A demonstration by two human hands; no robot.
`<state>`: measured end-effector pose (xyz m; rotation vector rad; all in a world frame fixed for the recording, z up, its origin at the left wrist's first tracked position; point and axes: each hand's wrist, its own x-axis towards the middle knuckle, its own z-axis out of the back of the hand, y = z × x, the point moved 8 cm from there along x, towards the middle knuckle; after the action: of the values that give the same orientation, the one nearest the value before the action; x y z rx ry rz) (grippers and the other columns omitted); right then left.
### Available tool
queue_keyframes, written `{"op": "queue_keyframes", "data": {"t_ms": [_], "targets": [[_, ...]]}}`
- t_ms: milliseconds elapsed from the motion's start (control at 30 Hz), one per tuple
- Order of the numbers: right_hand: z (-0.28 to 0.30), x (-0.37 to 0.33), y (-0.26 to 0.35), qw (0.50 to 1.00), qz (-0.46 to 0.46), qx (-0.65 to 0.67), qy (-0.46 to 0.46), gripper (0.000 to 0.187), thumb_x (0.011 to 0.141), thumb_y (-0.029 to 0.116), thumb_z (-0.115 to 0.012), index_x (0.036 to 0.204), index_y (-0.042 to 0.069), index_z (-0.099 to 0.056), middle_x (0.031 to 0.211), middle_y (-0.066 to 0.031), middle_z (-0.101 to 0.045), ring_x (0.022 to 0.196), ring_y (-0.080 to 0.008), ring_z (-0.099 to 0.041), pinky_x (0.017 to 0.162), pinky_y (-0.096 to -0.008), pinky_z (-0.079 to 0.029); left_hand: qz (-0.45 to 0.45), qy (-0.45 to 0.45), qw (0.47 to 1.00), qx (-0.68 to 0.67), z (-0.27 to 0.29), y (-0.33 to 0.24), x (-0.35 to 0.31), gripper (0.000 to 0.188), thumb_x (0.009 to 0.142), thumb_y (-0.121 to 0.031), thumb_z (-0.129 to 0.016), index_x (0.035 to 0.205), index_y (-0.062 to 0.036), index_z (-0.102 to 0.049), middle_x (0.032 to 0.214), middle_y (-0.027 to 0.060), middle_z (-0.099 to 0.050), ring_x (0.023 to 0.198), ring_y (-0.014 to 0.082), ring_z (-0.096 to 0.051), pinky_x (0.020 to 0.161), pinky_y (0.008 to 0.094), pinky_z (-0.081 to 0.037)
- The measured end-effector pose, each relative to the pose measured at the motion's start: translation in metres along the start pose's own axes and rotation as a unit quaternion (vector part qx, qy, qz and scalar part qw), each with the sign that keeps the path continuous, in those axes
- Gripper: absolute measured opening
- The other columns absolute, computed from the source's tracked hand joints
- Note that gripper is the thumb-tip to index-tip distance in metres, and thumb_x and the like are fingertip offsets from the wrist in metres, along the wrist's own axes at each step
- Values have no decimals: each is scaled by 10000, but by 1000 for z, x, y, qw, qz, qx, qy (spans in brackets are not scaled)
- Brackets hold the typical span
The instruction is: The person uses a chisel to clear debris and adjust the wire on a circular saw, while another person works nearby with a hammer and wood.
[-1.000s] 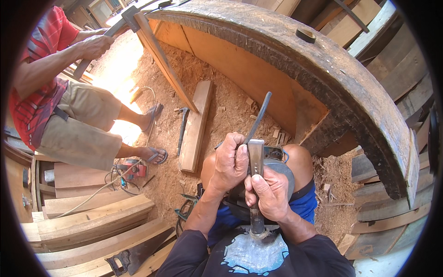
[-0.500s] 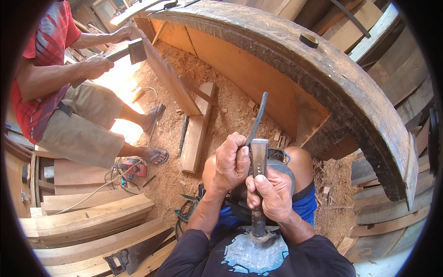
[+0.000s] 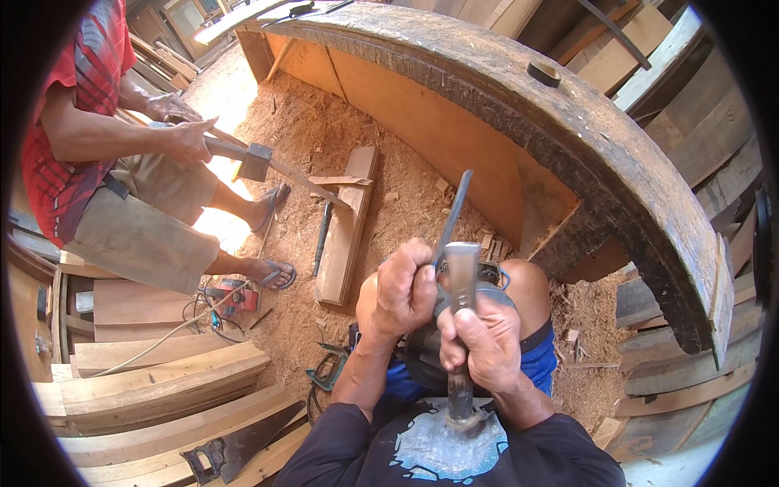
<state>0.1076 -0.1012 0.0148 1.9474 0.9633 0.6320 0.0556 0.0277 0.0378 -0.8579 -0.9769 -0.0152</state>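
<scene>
Just in front of the dark shirt [image 3: 523, 450], the chisel [image 3: 462, 274] has a blurry blade, and the right grip [image 3: 488, 341] covers its middle, so I can't see where metal meets handle. Dark rod [image 3: 456, 211] loses its lower end behind the left grip [image 3: 406, 288], which is curled tight around it, rest poking out up top. Right grip is clamped on the chisel, blade sticking up above, handle below, aimed at the shirt. Can't tell if it touches.
</scene>
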Motion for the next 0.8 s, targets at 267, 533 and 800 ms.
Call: {"op": "queue_keyframes", "data": {"t_ms": [267,533,800], "targets": [[7,1,74,990,116,-65,-56,425,1072,145,-458,1443,-62,-468,810,-10,-568,552,-57,-506,518,-219,-451,103,-46,989,-91,5,21,-22,186,1070,-186,-457,1053,-9,-510,787,44,-553,688,98,-515,641,261,-464],[41,-1,81,921,10,-386,-58,412,1026,149,-478,1378,-50,-554,849,-49,-629,698,-114,-596,649,-266,-503,202,-79,963,-160,25,28,-21,265,1054,-224,-556,1185,5,-541,912,12,-583,825,81,-569,763,250,-506],[216,-101,51,796,-20,-570,-203,416,920,38,-454,1289,-62,-617,861,-88,-600,779,-175,-581,691,-362,-482,217,-31,954,-205,7,44,-21,144,1017,-137,-633,1098,-31,-579,948,-27,-538,806,36,-493,706,205,-441]]}}
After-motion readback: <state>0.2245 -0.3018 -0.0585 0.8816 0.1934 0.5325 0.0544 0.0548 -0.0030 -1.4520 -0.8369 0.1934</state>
